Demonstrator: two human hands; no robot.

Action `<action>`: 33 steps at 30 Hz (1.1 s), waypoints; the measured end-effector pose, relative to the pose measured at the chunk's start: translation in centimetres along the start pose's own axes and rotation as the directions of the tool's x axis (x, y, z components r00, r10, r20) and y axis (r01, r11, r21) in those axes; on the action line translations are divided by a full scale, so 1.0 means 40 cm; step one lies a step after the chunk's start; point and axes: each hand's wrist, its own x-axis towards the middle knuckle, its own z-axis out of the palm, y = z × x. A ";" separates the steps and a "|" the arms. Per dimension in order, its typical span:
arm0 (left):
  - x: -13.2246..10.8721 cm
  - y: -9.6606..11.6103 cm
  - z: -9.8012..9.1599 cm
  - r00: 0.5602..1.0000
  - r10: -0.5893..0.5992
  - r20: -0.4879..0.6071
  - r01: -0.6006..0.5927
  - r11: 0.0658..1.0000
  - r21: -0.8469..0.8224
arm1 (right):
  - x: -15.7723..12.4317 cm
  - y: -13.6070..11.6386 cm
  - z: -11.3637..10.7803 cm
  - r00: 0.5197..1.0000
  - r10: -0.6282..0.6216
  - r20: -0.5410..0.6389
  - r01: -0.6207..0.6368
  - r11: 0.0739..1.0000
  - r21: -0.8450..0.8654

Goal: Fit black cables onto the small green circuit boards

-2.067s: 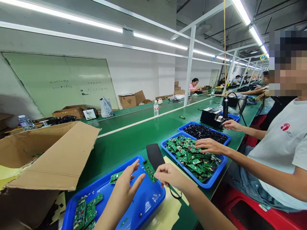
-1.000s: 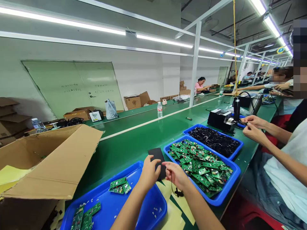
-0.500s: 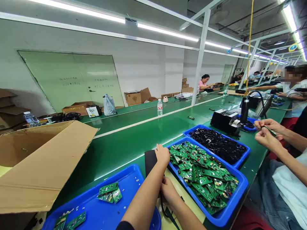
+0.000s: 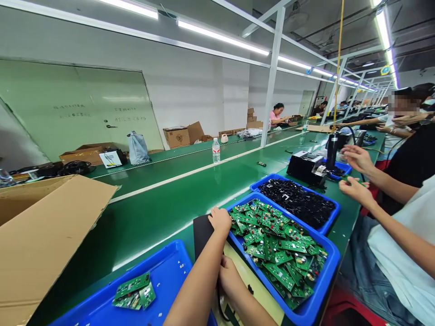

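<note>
My left hand (image 4: 220, 220) rests with bent fingers on the upper part of a flat black object (image 4: 201, 233), beside the full blue tray. Lower down, my right hand (image 4: 229, 274) is closed near a dark cable; what its fingers hold is hidden behind my left forearm. To the right, a blue tray (image 4: 331, 267) is heaped with green circuit boards (image 4: 278, 246). At the lower left, another blue tray (image 4: 176, 253) holds a few green boards (image 4: 134, 290) and small white bits. A yellowish surface (image 4: 261, 296) lies under my right forearm.
Behind the boards stands a blue tray of black parts (image 4: 295, 199), with a black device (image 4: 306, 167) beyond. A cardboard box (image 4: 57, 235) is at left, a water bottle (image 4: 216, 151) farther back. At right, a co-worker's hands (image 4: 356, 176) hold a green board.
The view has turned right, shifting everything leftward. The co-worker's hands at right have moved apart. My own hands keep nearly the same pose at the black object.
</note>
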 end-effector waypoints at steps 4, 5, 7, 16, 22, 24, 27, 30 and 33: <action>-0.002 0.001 -0.010 1.000 -0.003 0.010 0.003 1.000 -0.031 | 0.014 0.014 0.021 0.992 0.126 -0.003 -0.125 0.989 0.079; -0.003 0.001 -0.014 1.000 0.000 0.011 0.000 0.999 -0.042 | 0.020 0.018 0.026 0.989 0.145 -0.012 -0.143 0.985 0.096; -0.002 0.002 -0.019 1.000 0.006 0.012 -0.005 0.998 -0.067 | 0.032 0.027 0.033 0.986 0.163 -0.045 -0.156 0.979 0.130; 0.017 -0.012 -0.018 0.996 0.079 0.034 -0.072 0.984 -0.165 | 0.072 0.064 0.033 0.979 0.159 -0.129 -0.124 0.962 0.241; 0.009 -0.013 -0.018 0.997 0.082 0.000 -0.080 0.977 -0.198 | 0.063 0.042 0.044 0.979 0.156 -0.128 -0.124 0.965 0.232; 0.003 -0.015 -0.020 0.996 0.086 -0.023 -0.089 0.972 -0.216 | 0.057 0.029 0.044 0.981 0.160 -0.114 -0.135 0.971 0.199; -0.017 -0.032 -0.029 0.991 0.118 -0.058 -0.129 0.957 -0.258 | 0.046 0.016 0.035 0.974 0.219 -0.054 -0.211 0.970 0.121; -0.057 -0.076 -0.048 0.985 0.145 -0.090 -0.165 0.941 -0.297 | 0.033 0.013 0.014 0.955 0.297 0.010 -0.297 0.954 0.041; -0.116 -0.162 -0.083 0.982 0.153 -0.108 -0.180 0.932 -0.316 | 0.013 0.014 -0.012 0.941 0.332 0.067 -0.333 0.943 0.006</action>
